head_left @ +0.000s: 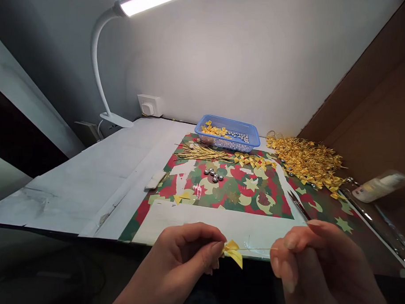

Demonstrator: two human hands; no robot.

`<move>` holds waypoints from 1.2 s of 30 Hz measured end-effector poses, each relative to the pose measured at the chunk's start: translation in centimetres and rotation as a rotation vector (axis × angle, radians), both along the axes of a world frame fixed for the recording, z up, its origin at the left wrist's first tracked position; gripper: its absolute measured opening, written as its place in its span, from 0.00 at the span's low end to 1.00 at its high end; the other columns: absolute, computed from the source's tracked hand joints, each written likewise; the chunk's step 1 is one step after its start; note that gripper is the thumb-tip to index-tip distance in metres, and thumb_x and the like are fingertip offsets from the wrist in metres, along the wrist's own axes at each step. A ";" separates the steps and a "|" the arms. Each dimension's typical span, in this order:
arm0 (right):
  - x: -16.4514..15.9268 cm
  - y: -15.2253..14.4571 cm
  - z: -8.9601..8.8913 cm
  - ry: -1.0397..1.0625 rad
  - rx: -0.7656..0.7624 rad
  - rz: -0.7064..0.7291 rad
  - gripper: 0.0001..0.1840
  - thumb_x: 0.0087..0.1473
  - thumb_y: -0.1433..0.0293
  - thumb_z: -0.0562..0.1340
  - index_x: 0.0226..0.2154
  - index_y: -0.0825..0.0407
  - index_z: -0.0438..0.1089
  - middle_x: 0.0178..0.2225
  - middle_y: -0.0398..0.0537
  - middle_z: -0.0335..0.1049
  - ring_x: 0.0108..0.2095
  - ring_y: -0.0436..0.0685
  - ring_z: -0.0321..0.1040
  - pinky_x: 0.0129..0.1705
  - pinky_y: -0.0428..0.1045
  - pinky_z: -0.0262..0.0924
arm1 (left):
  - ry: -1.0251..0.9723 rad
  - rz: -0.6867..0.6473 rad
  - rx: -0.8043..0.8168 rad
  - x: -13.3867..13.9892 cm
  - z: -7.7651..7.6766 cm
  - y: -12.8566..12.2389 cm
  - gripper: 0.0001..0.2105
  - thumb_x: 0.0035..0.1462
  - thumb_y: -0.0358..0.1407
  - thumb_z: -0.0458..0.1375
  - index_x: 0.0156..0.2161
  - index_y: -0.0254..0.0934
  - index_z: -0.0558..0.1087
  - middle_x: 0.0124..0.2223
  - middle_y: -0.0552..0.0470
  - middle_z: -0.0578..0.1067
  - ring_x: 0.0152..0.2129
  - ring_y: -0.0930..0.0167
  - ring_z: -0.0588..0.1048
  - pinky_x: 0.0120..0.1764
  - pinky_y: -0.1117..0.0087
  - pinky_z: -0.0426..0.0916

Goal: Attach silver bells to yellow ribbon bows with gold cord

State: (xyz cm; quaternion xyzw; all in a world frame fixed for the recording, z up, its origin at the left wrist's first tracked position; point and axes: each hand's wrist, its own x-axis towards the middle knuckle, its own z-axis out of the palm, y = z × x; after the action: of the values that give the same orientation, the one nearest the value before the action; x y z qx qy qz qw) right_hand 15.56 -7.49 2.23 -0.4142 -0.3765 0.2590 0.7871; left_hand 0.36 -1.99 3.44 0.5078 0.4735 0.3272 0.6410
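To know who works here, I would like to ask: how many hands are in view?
2: left hand, lower middle, pinching a bow; right hand, lower right, holding the thread. No other hand shows.

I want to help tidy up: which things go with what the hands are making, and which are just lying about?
Likely belonging:
yellow ribbon bow, pinched by the left hand
fine thread, running to the right hand
loose yellow bows, gold strands, silver beads: similar colours, probably parts

Probably just about:
plastic bottle, contents unclear
wall plug
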 end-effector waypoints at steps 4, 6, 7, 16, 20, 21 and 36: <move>0.1 0.2 0.2 0.055 0.000 -0.026 0.11 0.61 0.75 0.64 0.43 0.43 0.73 0.25 0.38 0.69 0.21 0.45 0.65 0.23 0.41 0.66 | 0.002 -0.054 -0.009 -0.3 -0.1 0.0 0.06 0.51 0.37 0.67 0.30 0.37 0.82 0.25 0.54 0.77 0.23 0.72 0.72 0.27 0.75 0.68; 0.3 0.2 -0.1 0.074 -0.014 -0.024 0.10 0.60 0.74 0.64 0.43 0.43 0.74 0.27 0.38 0.69 0.22 0.45 0.66 0.23 0.41 0.66 | 0.022 -0.090 0.009 -0.5 -0.4 0.2 0.06 0.53 0.38 0.66 0.32 0.37 0.81 0.26 0.53 0.78 0.24 0.71 0.73 0.28 0.75 0.69; 0.4 0.3 -0.4 0.074 -0.021 -0.023 0.10 0.60 0.74 0.64 0.43 0.42 0.74 0.27 0.38 0.70 0.22 0.45 0.66 0.23 0.41 0.65 | 0.043 -0.099 0.043 -0.5 -0.6 0.4 0.06 0.55 0.39 0.65 0.32 0.38 0.81 0.27 0.53 0.78 0.25 0.70 0.74 0.29 0.74 0.69; 1.5 3.8 -6.5 -0.004 -0.420 0.288 0.12 0.58 0.59 0.65 0.37 0.50 0.73 0.22 0.40 0.71 0.28 0.50 0.70 0.37 0.46 0.66 | 0.522 -0.185 0.804 0.4 -5.7 3.9 0.13 0.61 0.29 0.53 0.31 0.40 0.78 0.31 0.48 0.79 0.32 0.62 0.74 0.36 0.64 0.69; 1.0 4.1 -6.8 -0.005 -0.442 0.309 0.15 0.57 0.56 0.65 0.32 0.52 0.72 0.24 0.41 0.71 0.28 0.51 0.68 0.36 0.45 0.64 | 0.574 -0.173 0.838 0.3 -5.1 5.1 0.13 0.61 0.28 0.51 0.33 0.40 0.78 0.38 0.47 0.79 0.35 0.64 0.76 0.38 0.66 0.71; 0.9 4.1 -6.7 -0.002 -0.446 0.312 0.15 0.57 0.56 0.65 0.32 0.52 0.72 0.24 0.42 0.72 0.28 0.51 0.69 0.36 0.45 0.64 | 0.584 -0.159 0.842 0.4 -4.7 5.5 0.12 0.62 0.27 0.51 0.34 0.39 0.77 0.39 0.46 0.78 0.35 0.65 0.77 0.39 0.66 0.72; 1.3 4.2 -6.8 -0.011 -0.386 0.332 0.17 0.60 0.55 0.62 0.32 0.52 0.70 0.28 0.44 0.71 0.30 0.51 0.68 0.36 0.46 0.65 | 0.658 -0.165 0.684 2.8 -3.4 10.9 0.11 0.64 0.37 0.59 0.50 0.37 0.73 0.51 0.46 0.76 0.42 0.64 0.77 0.43 0.56 0.74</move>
State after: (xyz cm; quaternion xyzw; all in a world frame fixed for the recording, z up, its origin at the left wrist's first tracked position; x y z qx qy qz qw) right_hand 16.84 -3.25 -4.60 -0.4907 -0.3871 0.4496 0.6381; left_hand 3.13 8.95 0.00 0.8020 0.4745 0.2340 0.2773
